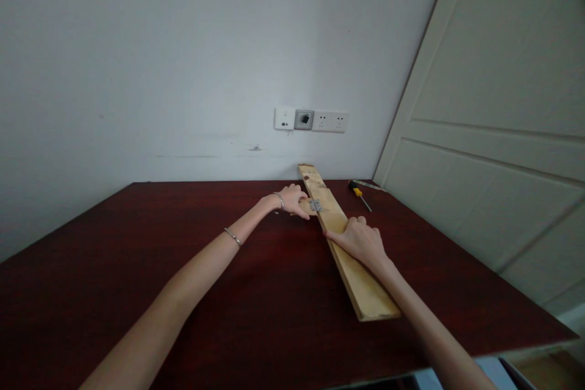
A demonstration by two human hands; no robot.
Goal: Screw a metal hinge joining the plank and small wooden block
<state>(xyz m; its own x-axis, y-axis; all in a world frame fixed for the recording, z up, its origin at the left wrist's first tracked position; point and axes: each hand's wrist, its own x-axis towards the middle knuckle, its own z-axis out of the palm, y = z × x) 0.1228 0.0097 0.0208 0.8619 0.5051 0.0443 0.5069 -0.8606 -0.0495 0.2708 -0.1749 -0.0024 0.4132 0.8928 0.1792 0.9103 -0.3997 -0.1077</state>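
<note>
A long pale wooden board [365, 295] lies lengthwise on the dark red table. On its left edge, toward the far half, sits a small grey metal hinge [315, 205] that meets a short wooden piece [309, 208]. My left hand [294, 200] has its fingers closed around this short piece, which is partly hidden beneath them. Nearer to me, my right hand [361, 239] grips the board across its width, thumb along the left edge; its fingertips are out of sight over the far side.
Right of the board, a screwdriver [359, 192] with a black and yellow handle lies near a thin pale strip [369, 184]. Wall sockets [329, 122] are behind the table [137, 237]. A white panelled door [484, 134] stands along the right.
</note>
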